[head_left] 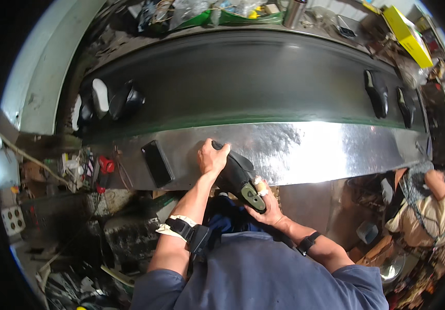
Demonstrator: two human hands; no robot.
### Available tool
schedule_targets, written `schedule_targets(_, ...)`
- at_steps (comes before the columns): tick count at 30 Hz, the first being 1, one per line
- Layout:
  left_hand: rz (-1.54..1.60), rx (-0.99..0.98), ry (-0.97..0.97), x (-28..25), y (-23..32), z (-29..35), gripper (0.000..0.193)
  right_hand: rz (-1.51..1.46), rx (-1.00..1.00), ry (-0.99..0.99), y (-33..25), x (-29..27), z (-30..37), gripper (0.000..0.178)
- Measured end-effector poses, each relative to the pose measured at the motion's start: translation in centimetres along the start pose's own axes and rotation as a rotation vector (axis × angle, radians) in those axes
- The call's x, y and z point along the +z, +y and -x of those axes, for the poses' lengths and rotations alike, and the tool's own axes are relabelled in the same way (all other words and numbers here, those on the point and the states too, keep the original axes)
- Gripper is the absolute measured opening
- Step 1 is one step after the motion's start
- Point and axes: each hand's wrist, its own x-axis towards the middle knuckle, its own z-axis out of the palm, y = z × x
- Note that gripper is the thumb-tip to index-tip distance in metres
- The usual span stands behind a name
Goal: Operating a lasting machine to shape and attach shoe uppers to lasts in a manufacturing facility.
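A black shoe [235,170] with a green shoe last [252,197] inside it slants over the near edge of the metal ledge. My left hand [213,157] is closed around its far end, thumb and fingers pressed on the black upper. Around the near end, where the green last shows, my right hand [270,207] is wrapped. A pale wrapping covers one of its fingers. Left of my left hand, a black smartphone [157,163] lies on the ledge. The shoe's underside is hidden.
Beyond the metal ledge [279,147] runs a wide dark conveyor belt [232,77]. Black shoes [126,100] and a white-soled one [100,97] sit at its left, more black shoes [376,94] at its right. A co-worker [424,206] is at the right. A yellow box [407,36] stands far right.
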Motion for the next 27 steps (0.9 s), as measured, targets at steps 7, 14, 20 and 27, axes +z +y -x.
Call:
schedule_targets(7, 0.212, -0.022, 0.093, -3.9, -1.1, 3.4, 0.037, -0.876, 0.688, -0.142, -4.7, -4.3, -5.0, 0.112)
schedule_targets(14, 0.498, 0.086, 0.289, -11.9, -3.9, 8.3, 0.029, -0.794, 0.706, -0.340, -11.3, -2.0, -11.3, 0.071)
schedule_targets(20, 0.546, -0.088, 0.733, -23.0, -11.7, 16.3, 0.032, -0.768, 0.390, -0.458, -22.8, 7.1, -10.7, 0.060)
schedule_targets(27, 0.775, -0.356, 0.926, -36.3, -23.6, 30.8, 0.055, -0.898, 0.360, -0.766, -36.6, 18.7, -5.7, 0.043)
